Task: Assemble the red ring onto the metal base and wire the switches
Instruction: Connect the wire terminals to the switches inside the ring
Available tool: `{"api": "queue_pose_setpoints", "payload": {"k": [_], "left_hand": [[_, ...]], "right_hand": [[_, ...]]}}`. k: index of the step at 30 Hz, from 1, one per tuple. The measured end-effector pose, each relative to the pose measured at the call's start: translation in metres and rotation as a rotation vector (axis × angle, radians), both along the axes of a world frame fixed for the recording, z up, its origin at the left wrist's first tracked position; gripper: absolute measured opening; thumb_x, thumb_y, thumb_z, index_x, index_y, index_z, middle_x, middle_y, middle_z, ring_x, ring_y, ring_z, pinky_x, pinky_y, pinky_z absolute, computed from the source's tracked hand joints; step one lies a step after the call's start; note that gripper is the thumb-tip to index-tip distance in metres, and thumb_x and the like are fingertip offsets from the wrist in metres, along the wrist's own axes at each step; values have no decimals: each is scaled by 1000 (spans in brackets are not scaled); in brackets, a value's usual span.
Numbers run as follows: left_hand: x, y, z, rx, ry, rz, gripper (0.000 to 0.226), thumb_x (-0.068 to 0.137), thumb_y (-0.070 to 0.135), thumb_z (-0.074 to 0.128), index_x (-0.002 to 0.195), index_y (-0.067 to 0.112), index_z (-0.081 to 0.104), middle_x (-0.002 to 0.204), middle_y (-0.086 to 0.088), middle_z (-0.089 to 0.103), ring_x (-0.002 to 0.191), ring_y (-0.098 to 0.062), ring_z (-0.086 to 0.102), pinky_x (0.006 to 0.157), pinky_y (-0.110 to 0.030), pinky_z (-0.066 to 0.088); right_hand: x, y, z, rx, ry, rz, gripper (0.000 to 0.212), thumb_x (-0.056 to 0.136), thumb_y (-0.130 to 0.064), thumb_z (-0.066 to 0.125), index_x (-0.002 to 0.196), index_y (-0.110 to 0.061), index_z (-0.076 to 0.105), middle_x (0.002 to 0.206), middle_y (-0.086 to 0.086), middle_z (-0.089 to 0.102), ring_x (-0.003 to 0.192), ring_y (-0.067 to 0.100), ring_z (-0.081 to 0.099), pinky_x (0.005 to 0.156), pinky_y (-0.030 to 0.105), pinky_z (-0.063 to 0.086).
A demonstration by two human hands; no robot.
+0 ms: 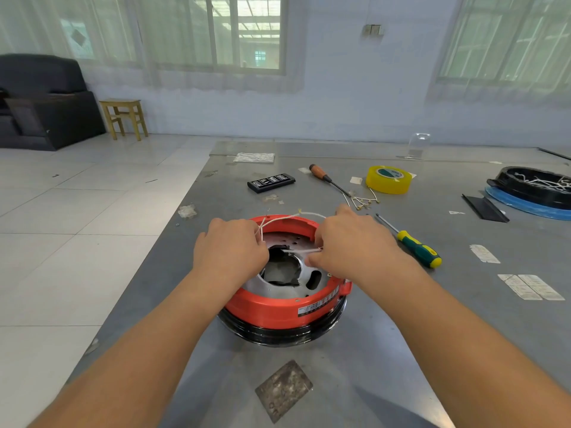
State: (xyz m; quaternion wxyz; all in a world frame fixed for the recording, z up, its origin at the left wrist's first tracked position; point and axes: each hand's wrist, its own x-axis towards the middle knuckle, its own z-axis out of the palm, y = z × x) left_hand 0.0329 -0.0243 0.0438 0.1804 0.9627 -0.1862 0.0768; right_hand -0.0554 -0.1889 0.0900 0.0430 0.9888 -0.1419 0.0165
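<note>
A glossy red plastic ring [278, 307] sits on a round silver metal base [278, 288] with a dark central hole, the whole stacked on a black circular rim [287, 335] in the near middle of a grey metal desk [370, 350]. Both hands hover over the ring's far half. The left hand [230, 248] has its fingers curled around thin white wires [279, 220] that arch over the ring's far edge. The right hand [349, 242] pinches a short white wire end [301, 251] above the base's hole.

Just right of the ring lies a green and yellow screwdriver [417, 247]. Farther off are a wooden-handled screwdriver [324, 176], a roll of yellow tape [388, 179], loose wires with small brass terminals [363, 202], and a black bit case [271, 182]. At the far right edge rests a black tray holding white wires [537, 185].
</note>
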Motion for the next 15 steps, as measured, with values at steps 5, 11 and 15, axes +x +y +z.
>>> {"api": "queue_pose_setpoints", "payload": {"k": [5,11,15], "left_hand": [[2,1,-3,-22,-10,-6,16,97,30,55,90,24,68,85,4,58,115,-30,51,80,-37,39],[4,5,-2,-36,-13,0,16,95,36,61,81,29,64,88,2,63,113,-30,52,80,-38,41],[7,6,-2,-89,45,-14,18,93,38,67,75,34,66,86,3,67,109,-32,58,81,-40,50]], "right_hand": [[-4,15,8,-56,41,42,59,82,-73,65,120,-28,68,114,5,41,85,29,52,68,39,42],[31,13,-1,170,-251,281,19,97,-35,61,112,-32,73,116,0,61,110,27,60,88,39,51],[55,5,-13,358,-165,540,28,91,-8,69,116,-20,76,122,-1,67,98,5,54,86,9,39]]}}
